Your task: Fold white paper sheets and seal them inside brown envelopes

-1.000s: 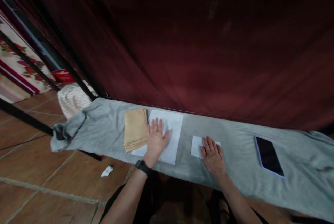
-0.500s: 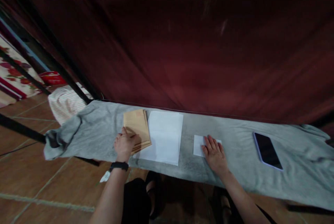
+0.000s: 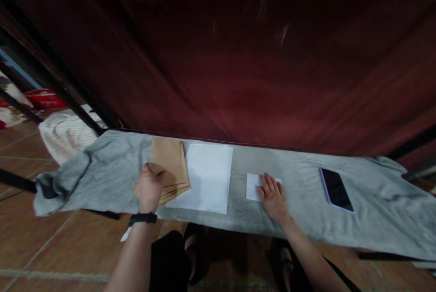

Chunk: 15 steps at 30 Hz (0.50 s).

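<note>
Fingers [image 3: 161, 175] of left hand [image 3: 149, 188] tight around thin, fanned tan envelopes [image 3: 169, 165]; right hand [image 3: 274, 196] flat on white slip [image 3: 252, 186].

One stack of brown envelopes [image 3: 170, 165], one white sheet [image 3: 207, 176], one folded paper [image 3: 252, 186], one phone [image 3: 335, 189]

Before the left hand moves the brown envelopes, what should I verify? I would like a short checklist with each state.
1. Left hand grips the brown envelopes at their near corner, thumb on top: ok.
2. Only one envelope is gripped: cannot tell.
3. Right hand presses flat on the small white paper: ok.
4. White sheets free of both hands: ok.
5. Phone lies apart from both hands: ok.
</note>
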Motion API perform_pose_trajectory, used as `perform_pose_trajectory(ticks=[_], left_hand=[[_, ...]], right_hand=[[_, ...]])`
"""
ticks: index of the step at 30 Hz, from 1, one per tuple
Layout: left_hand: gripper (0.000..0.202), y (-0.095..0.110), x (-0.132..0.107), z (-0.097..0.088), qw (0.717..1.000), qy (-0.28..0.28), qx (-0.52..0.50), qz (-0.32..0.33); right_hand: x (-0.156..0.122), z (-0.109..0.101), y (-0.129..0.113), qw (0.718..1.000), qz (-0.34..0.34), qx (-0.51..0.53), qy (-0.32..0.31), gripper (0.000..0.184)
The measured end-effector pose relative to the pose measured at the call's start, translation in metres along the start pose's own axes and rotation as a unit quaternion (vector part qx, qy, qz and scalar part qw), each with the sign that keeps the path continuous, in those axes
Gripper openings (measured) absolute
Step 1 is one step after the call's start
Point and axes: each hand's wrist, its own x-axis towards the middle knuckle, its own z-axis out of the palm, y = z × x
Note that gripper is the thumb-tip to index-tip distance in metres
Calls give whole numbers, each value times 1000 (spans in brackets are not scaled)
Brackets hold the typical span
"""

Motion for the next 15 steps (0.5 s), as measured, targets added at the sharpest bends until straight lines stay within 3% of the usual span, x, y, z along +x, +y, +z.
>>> perform_pose_trajectory(ticks=[2,3,6,7,9,10,13,15], left_hand=[[44,5,5,-5,988,8,-147,-43],[35,8,7,-7,966,15,-248,-74],[19,23,5,-12,832,-1,-530,-163],[18,29,1,-12,802,-17,-570,-178],[16,42,-11,-11,771,-64,-605,-188],[16,50,-20,-8,726,-125,-644,-207],[18,74,-50,9,691,-213,-656,-216],[19,88,-68,24,628,-296,-681,-231]], right_hand=[[0,-1,0,1000,0,3,0,51],[0,-1,0,1000,0,6,-1,51],[1,-1,0,1000,-2,18,-1,51],[1,-1,1,1000,-3,22,-1,51],[1,-1,1,1000,-5,29,0,52],[1,-1,1,1000,-5,31,1,51],[1,-3,0,999,-4,36,-4,51],[2,-6,-1,999,-1,37,-12,50]])
